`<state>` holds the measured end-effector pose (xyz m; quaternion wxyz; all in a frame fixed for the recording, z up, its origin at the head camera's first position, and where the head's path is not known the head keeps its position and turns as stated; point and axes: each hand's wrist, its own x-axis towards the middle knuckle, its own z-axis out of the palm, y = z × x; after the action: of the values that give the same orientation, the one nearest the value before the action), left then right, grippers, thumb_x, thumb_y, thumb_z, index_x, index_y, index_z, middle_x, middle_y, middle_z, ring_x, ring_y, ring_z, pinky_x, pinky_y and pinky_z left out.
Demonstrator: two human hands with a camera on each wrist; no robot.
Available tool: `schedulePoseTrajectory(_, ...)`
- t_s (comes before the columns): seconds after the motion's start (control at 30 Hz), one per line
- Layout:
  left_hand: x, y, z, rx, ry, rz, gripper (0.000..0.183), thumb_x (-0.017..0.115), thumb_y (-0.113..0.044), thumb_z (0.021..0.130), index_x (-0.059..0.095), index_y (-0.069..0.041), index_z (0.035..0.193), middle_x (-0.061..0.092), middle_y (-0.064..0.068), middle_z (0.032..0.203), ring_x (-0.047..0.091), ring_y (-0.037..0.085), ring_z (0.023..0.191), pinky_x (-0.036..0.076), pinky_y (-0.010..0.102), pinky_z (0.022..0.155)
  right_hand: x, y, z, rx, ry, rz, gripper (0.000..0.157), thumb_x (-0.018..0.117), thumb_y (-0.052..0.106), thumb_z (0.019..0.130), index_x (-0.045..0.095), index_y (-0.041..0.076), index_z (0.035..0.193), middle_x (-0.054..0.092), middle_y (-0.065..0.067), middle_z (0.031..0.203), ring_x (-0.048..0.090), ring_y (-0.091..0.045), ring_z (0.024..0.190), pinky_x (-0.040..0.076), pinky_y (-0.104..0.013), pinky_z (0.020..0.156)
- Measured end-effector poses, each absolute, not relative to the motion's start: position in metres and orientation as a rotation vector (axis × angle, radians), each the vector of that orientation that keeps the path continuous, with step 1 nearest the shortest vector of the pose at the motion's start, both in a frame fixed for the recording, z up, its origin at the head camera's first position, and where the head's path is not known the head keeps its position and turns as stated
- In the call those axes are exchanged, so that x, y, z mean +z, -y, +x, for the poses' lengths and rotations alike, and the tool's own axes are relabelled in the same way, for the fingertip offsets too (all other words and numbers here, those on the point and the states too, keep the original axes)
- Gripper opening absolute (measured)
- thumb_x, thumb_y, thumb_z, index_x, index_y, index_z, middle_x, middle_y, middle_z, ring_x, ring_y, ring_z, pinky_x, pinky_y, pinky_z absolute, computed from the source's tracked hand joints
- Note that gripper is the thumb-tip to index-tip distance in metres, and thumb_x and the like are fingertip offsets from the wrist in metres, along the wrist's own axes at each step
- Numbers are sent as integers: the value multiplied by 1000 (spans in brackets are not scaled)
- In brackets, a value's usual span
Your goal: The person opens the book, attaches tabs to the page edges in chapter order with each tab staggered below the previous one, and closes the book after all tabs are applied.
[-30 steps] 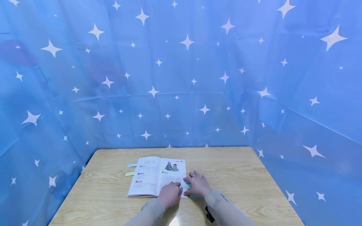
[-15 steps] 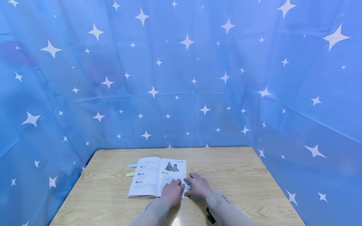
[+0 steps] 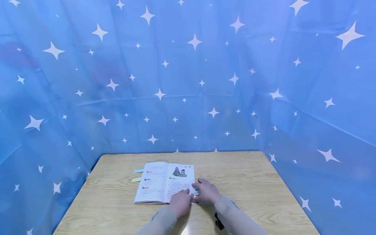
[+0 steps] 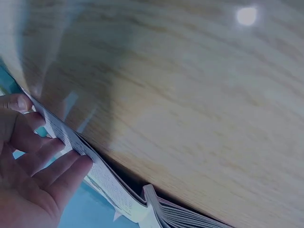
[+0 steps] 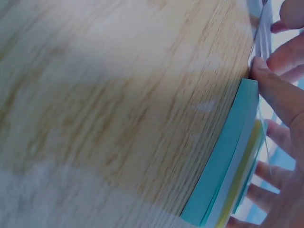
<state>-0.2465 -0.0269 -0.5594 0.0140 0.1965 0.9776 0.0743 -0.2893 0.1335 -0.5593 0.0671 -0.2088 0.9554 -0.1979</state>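
Note:
An open book [image 3: 152,182] with printed text and a coloured picture lies on the wooden table. My left hand [image 3: 180,202] rests on the lower part of its right page, fingertips against the paper in the left wrist view. At the page's right edge is my right hand [image 3: 207,192], arched over a pale blue piece [image 3: 197,192]. Beneath that hand, the right wrist view shows a stack of sticky notes [image 5: 232,156] in teal, white and yellow on the table. The right thumb touches the book's edge near the stack; the right fingertips are partly hidden.
Blue and yellow paper tabs [image 3: 136,179] stick out from the book's left side. The wooden table [image 3: 249,182] extends around the book. A blue curtain [image 3: 188,81] with white stars hangs behind and at both sides. A black object [image 3: 218,223] sits at the right wrist.
My left hand has slid slightly to the right on the page, closer to the right hand. The right hand stays over the page's edge with little movement. The book lies where it was.

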Motion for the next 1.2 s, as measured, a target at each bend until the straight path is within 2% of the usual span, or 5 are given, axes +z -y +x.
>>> schedulePoseTrajectory(0.1, -560, 25, -247, 211, -3063, 639, 35, 47, -31, 102, 75, -11, 105, 64, 9, 124, 63, 32, 108, 55, 47, 82, -558, -135, -290, -589, -2874, -618, 64, 84, 37, 70, 65, 14, 127, 46, -21, 142, 42, -42, 130, 35, -73, 94)
schedulePoseTrajectory(0.4, -560, 20, -251, 74, -3111, 670, 26, 61, -30, 94, 71, -17, 114, 62, 6, 103, 59, 22, 79, 52, 35, 54, -559, -135, -290, -593, -2870, -611, 66, 85, 39, 68, 65, 15, 126, 46, -20, 143, 41, -42, 130, 35, -73, 94)
schedulePoseTrajectory(0.63, -560, 18, -252, -6, -3077, 662, 28, 68, -29, 88, 71, -21, 115, 64, 8, 111, 61, 24, 85, 55, 37, 60, -563, -133, -289, -609, -2878, -614, 66, 85, 41, 68, 66, 14, 125, 47, -21, 142, 42, -42, 130, 34, -75, 93)
schedulePoseTrajectory(0.93, -555, 20, -247, 219, -3080, 636, 31, 53, -29, 99, 77, -10, 93, 68, 7, 105, 65, 26, 85, 56, 40, 66, -561, -137, -290, -616, -2853, -579, 66, 85, 39, 69, 65, 15, 126, 45, -21, 144, 40, -43, 131, 33, -74, 94)
schedulePoseTrajectory(1.2, -558, 44, -252, 364, -2998, 624, 18, 63, -21, 91, 76, -16, 103, 69, 1, 113, 65, 25, 101, 55, 41, 81, -563, -135, -289, -611, -2858, -610, 65, 84, 39, 71, 64, 13, 127, 45, -21, 143, 41, -42, 131, 35, -72, 93)
